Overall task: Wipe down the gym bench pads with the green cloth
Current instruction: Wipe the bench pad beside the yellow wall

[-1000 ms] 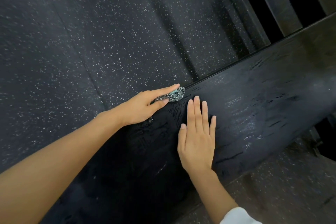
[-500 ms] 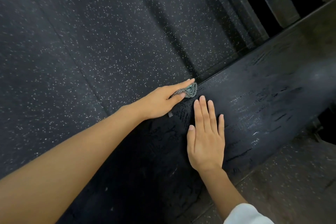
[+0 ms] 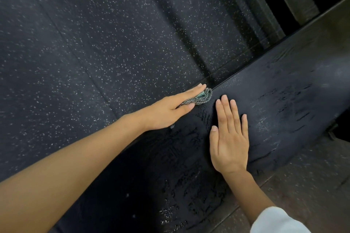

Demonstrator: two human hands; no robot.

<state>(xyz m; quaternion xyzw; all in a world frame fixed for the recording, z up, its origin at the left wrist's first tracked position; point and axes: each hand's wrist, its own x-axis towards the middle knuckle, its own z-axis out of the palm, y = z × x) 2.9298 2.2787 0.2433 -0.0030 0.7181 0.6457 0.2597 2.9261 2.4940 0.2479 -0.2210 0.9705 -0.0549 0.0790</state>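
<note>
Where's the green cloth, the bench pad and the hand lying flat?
green cloth (image 3: 203,97), head view, its bunched end sticking out.
bench pad (image 3: 284,104), head view, bare top surface.
right hand (image 3: 230,145), head view, back of the hand.

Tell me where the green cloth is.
Head view, near centre: the green cloth is gripped in the left hand at the far edge of the bench pad, just left of the fingertips of the right hand.

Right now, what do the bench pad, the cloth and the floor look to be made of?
Bench pad: probably black vinyl or faux leather, slightly glossy, coating cracked and flaking. Cloth: knitted fabric, perhaps; green-grey yarn loops show. Floor: likely rubber matting, matte black with pale flecks.
</note>
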